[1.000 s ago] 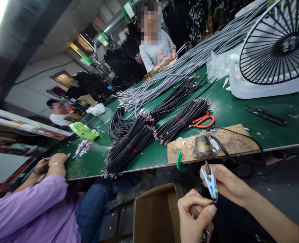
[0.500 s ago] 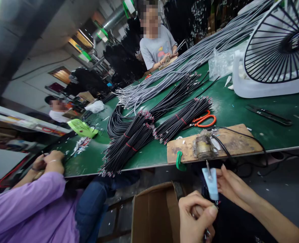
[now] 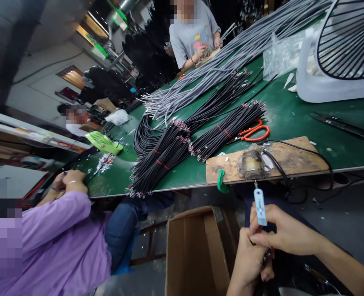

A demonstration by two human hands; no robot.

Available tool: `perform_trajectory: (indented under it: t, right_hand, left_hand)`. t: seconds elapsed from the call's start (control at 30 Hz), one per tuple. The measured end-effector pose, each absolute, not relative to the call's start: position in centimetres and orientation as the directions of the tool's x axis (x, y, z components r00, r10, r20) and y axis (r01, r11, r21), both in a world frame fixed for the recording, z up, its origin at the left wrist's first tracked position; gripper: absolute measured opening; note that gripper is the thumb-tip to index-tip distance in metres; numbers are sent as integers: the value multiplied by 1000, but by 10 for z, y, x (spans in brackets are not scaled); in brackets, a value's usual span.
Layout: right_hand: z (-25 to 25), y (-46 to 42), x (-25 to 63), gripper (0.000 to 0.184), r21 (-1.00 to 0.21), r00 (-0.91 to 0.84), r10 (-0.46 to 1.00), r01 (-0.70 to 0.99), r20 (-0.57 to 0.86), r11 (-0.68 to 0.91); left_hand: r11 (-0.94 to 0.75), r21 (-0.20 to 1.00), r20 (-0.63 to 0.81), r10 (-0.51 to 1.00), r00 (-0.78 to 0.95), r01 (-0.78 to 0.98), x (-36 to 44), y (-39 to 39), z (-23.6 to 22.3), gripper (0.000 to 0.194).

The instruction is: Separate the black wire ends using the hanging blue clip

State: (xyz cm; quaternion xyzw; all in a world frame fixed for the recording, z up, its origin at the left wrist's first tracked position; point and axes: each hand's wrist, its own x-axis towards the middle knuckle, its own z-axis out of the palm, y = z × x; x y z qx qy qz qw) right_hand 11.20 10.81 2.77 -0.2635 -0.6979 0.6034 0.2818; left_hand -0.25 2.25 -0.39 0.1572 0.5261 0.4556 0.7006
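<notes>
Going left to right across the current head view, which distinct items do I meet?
Lime-green plastic object, leftmost pile of red-banded black cables, green hook-shaped plastic piece, light-blue plastic clip, black metal snips.

The ceiling [image 3: 56, 28] is dim, the tabletop [image 3: 295, 127] softly glossy.

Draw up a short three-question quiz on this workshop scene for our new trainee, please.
1. True or false: the round fan with a black wire guard and white base stands on the green tabletop.
2. The flat, rectangular wooden board lies along which part of the tabletop? (a) far end (b) near edge (c) far left corner
3. Fill in: the pale blue plastic clip is at the fingers of the camera wearer's ____ hand.

Key: 1 true; 2 b; 3 right hand.
</notes>
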Motion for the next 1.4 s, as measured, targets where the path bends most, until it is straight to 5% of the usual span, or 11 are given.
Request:
perform_trajectory:
  t: [0.23, 0.47, 0.87, 1.07, 1.4]
  right_hand:
    - [6, 97, 113, 17, -983, -504, 859, 96, 88, 157]
    - [-14, 82, 119, 24, -994, -555, 830, -46, -54, -96]
    - [11, 83, 121, 15, -973, -480, 863, 71, 159, 219]
    - [8, 80, 121, 16, -987, -506, 862, 147, -18, 65]
    - [2, 82, 116, 18, -991, -518, 845, 37, -129, -128]
  left_hand:
    - [339, 836, -464, 857, -225, -432, -12, 21, -2, 47]
    - [320, 827, -427, 893, -145, -463, -19, 12, -7, 46]
    - [339, 836, -441, 883, -160, -432, -18, 14, 4, 46]
    - [299, 841, -404, 901, -157, -450, -18, 14, 1, 42]
    - [285, 849, -398, 899, -184, -444, -15, 16, 2, 47]
